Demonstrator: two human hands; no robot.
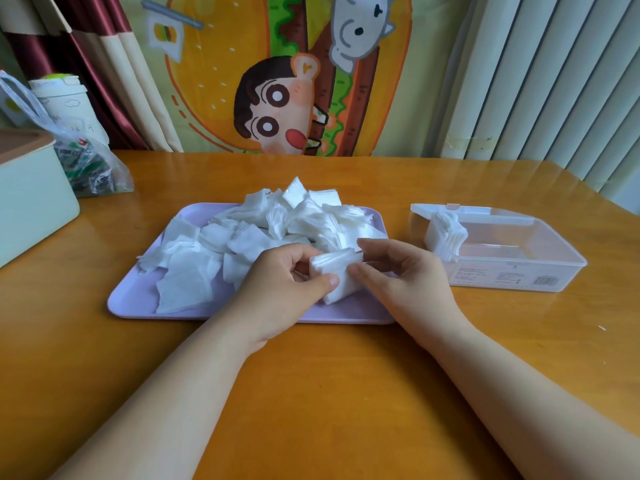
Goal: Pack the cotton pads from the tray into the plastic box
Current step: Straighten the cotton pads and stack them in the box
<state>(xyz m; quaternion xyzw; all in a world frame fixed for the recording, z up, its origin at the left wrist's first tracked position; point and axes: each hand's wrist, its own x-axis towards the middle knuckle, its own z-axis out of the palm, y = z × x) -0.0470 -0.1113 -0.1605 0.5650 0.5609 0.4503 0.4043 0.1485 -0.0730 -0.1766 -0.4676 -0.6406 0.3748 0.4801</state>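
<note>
A lilac tray [138,299] lies in the middle of the wooden table, heaped with loose white square cotton pads [263,220]. Over the tray's front right part, my left hand [287,282] and my right hand [398,268] together grip a small stack of cotton pads [337,271], each hand pinching one side. To the right stands the clear plastic box [519,268] with its lid open at the back. A few pads [446,237] stand upright against the box's left wall.
A pale green box with a brown lid [31,192] sits at the left table edge. Behind it lie a plastic bag of small packets [86,161] and a white cup [65,102]. A cartoon curtain hangs behind the table.
</note>
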